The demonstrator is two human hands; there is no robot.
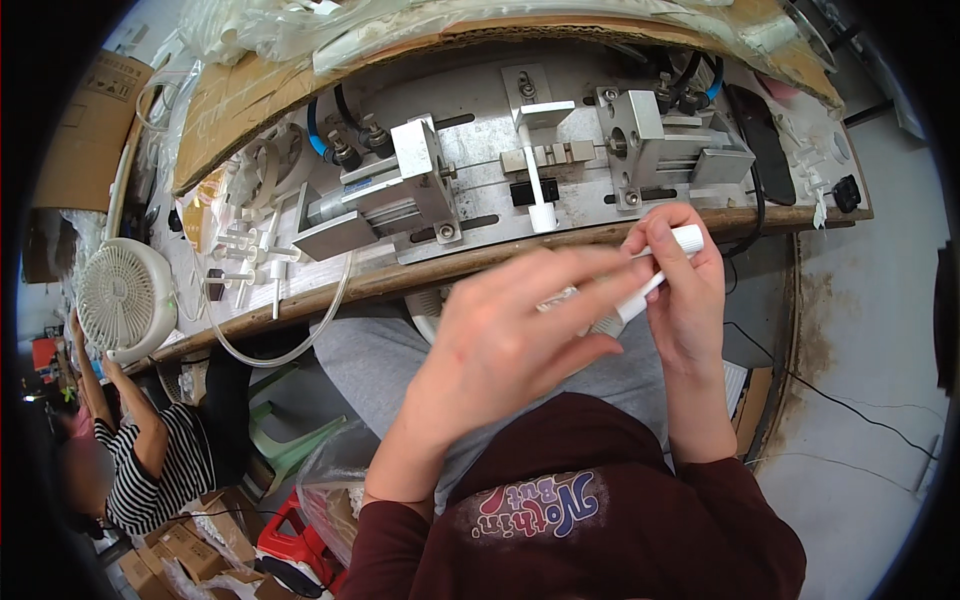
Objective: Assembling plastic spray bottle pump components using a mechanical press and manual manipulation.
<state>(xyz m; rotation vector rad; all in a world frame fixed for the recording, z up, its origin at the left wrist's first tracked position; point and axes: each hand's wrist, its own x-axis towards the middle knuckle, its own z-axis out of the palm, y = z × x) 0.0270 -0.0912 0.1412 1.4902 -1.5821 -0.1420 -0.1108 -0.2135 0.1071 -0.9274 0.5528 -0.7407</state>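
My right hand pinches a thin white plastic tube part with a wider cap end near the fingertips. My left hand meets it from the left, fingers curled around the tube's lower ribbed end. Both hands hover above my lap, just in front of the wooden bench edge. Another white T-shaped plastic part stands upright in the metal press fixture on the bench, between two grey clamp blocks.
A small white fan sits at the bench's left end, beside several loose white plastic parts. A clear hose loops off the bench. A person in a striped shirt sits at lower left. Cardboard boxes lie on the floor.
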